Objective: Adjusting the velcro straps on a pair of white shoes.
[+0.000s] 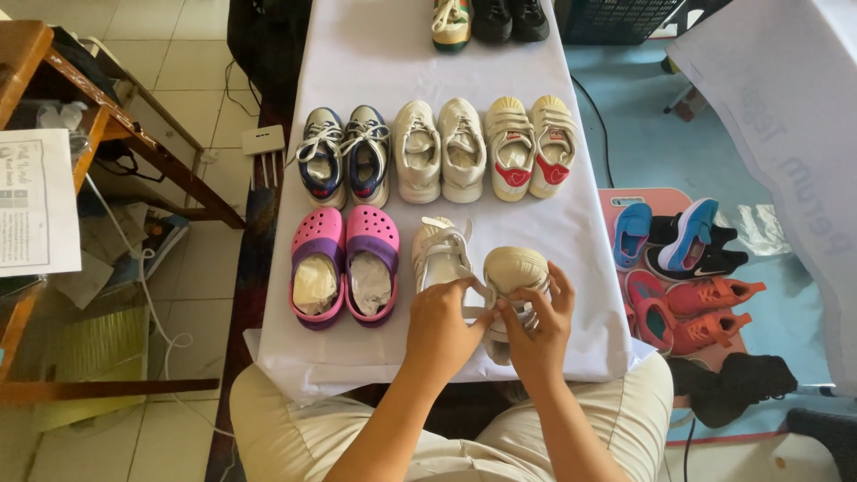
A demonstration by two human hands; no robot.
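Observation:
My left hand (440, 327) and my right hand (538, 323) both grip a small cream strap shoe (512, 272) near the table's front edge, fingers on its strap. Its matching cream shoe (439, 251) lies just to the left, touching my left hand. A pair of pink and purple clogs (345, 264) stuffed with white paper sits further left. Behind them stands a row: navy and grey laced sneakers (345, 154), plain cream sneakers (441, 148), and cream strap shoes with red tongues (530, 145).
The white-covered table (375, 62) holds more shoes at its far end (489, 20). Blue, black, pink and red shoes (683, 272) lie on the floor at right. A wooden desk with papers (36, 201) stands at left, with cables beside it.

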